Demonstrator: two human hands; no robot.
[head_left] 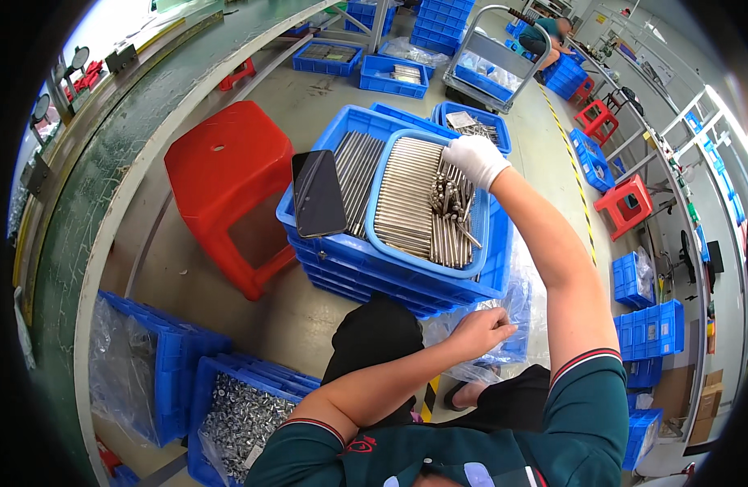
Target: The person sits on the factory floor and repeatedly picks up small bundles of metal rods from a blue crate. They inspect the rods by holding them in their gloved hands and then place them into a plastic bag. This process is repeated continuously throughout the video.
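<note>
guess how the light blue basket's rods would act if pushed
The rods look like bare metal, so probably stiff and heavy for their size. Shiny and seemingly round, they may roll, especially the jumbled ones by the gloved right hand.

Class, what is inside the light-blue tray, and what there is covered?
The light-blue tray holds metal rods: an orderly row left, a looser heap right. The gloved right hand hides part of the upper-right corner; the rods hide most of the floor beneath.
</note>
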